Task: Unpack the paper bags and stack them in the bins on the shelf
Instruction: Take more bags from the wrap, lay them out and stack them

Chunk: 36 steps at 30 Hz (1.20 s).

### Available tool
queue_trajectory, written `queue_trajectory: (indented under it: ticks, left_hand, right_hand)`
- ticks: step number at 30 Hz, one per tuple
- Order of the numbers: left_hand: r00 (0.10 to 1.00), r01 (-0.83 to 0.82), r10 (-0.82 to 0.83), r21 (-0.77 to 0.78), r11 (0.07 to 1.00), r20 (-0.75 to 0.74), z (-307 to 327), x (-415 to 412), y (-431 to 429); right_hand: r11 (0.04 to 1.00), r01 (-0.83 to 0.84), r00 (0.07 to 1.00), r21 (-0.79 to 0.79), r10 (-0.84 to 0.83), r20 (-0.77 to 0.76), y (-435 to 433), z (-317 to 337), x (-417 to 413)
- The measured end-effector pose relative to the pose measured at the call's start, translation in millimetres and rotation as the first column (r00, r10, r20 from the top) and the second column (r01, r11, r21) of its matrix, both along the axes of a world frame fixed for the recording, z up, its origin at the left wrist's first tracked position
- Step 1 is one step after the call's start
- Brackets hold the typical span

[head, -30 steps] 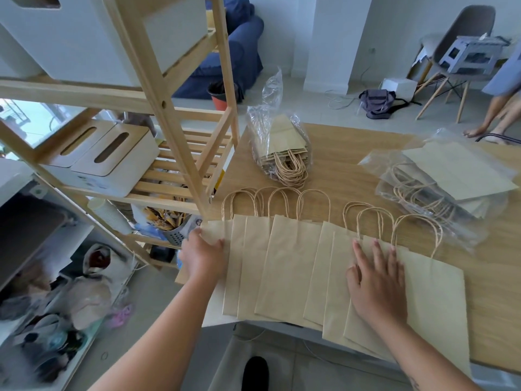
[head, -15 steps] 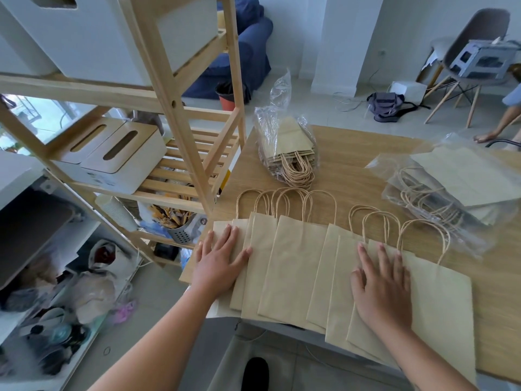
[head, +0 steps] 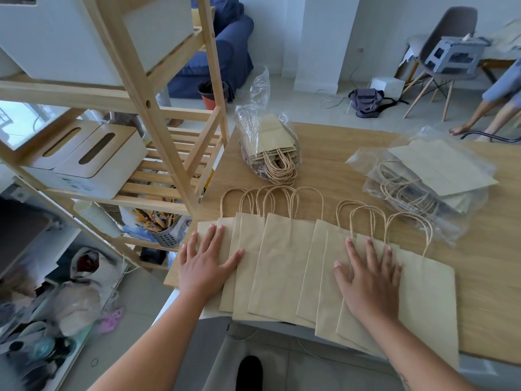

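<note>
Several flat brown paper bags (head: 282, 266) with twine handles lie fanned out along the near edge of the wooden table (head: 352, 176). My left hand (head: 207, 263) rests flat, fingers spread, on the leftmost bags. My right hand (head: 370, 277) presses flat on the bags at the right of the fan. Two clear plastic packs hold more bags: one (head: 270, 150) at the table's far left, one (head: 428, 176) at the right. White bins (head: 93, 162) with slotted wooden lids sit on the wooden shelf (head: 158, 131) to the left; a larger white bin (head: 84, 32) stands on the level above.
The shelf's upright post (head: 141, 88) stands close to the table's left corner. Clutter and bags fill the floor and low shelves at lower left. A blue sofa (head: 225, 55), a grey chair (head: 445, 46) with a stool on it, and a seated person's legs (head: 490, 108) are behind the table.
My left hand moved from the left edge of the fan onto the leftmost bags and now lies flat with fingers spread. My right hand stayed pressed on the right bags.
</note>
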<state>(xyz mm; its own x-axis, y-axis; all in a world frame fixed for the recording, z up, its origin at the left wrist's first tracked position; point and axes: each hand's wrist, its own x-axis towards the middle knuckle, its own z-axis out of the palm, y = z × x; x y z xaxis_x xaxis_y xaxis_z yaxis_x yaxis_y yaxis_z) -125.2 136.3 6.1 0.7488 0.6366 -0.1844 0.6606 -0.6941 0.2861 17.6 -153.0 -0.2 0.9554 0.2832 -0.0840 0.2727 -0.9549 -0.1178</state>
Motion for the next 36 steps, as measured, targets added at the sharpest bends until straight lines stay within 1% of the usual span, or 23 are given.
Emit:
queue_trajectory:
  ticks: [14,16,18,21,23,26,28,30,33,36]
  left_hand:
    - [1.0,-0.002,0.002,0.027,1.0,0.02,-2,0,-1]
    - [1.0,-0.001,0.0,0.019,1.0,0.023,-2,0,0]
    - [0.998,-0.002,0.003,-0.016,1.0,0.057,-3,-1,2]
    - [0.984,-0.084,0.102,-0.13,0.988,0.144,-1,-2,5]
    - [0.965,-0.164,0.197,-0.19,0.968,0.171,2,-1,4]
    - [0.925,-0.232,0.3,-0.277,0.933,0.235,8,1,1]
    - [0.92,-0.243,0.317,-0.302,0.922,0.229,11,5,-1]
    - [0.927,-0.257,0.321,-0.292,0.921,0.196,12,8,-5]
    - [0.93,-0.268,0.32,-0.265,0.926,0.179,14,16,-11]
    - [0.928,-0.264,0.327,-0.302,0.916,0.18,19,26,-19]
  right_hand:
    - [0.999,-0.012,1.0,0.03,0.012,-0.012,1,2,3]
    - [0.996,-0.017,1.0,0.088,0.018,-0.006,2,7,4]
    - [0.981,-0.015,0.999,0.193,0.009,0.034,-2,13,5]
    - [0.96,0.023,0.996,0.28,-0.045,0.072,-23,18,9]
    - [0.961,0.067,0.992,0.267,-0.092,0.081,-43,15,13]
    - [0.974,0.147,0.986,0.171,-0.158,0.051,-71,8,15]
    - [0.973,0.21,0.977,0.099,-0.212,0.002,-81,2,13]
    - [0.973,0.224,0.974,0.046,-0.223,-0.027,-82,-1,10]
    - [0.979,0.199,0.979,0.039,-0.197,-0.048,-69,1,9]
    - [0.98,0.191,0.98,0.054,-0.188,-0.06,-48,4,7]
